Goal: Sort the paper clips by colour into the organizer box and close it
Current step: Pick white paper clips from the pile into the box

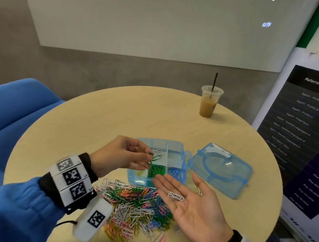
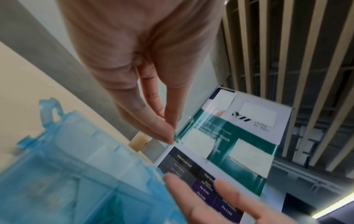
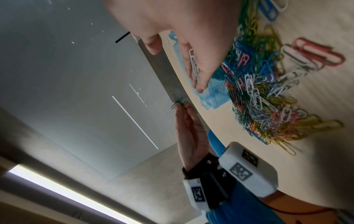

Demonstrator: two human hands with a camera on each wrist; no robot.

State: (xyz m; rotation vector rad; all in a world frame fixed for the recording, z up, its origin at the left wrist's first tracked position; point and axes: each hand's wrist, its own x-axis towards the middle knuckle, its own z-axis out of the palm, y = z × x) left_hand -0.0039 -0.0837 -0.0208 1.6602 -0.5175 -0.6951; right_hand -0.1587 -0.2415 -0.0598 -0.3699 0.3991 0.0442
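My left hand (image 1: 149, 158) pinches a few green paper clips (image 1: 152, 156) just above the green compartment (image 1: 156, 170) of the blue organizer box (image 1: 181, 146). In the left wrist view the fingertips (image 2: 166, 136) squeeze the green clips (image 2: 175, 137). My right hand (image 1: 181, 193) lies palm up in front of the box, fingers straight, with white clips (image 1: 175, 196) resting on it. The box lid (image 1: 221, 168) hangs open to the right. White clips (image 1: 157, 151) fill a back compartment, blue clips (image 1: 175, 173) a front one. A mixed pile of clips (image 1: 134, 205) lies in front of the box.
An iced coffee cup (image 1: 209, 101) with a straw stands at the round table's (image 1: 114, 114) far right edge. A blue chair (image 1: 1, 115) is on the left, a printed poster board (image 1: 306, 131) on the right.
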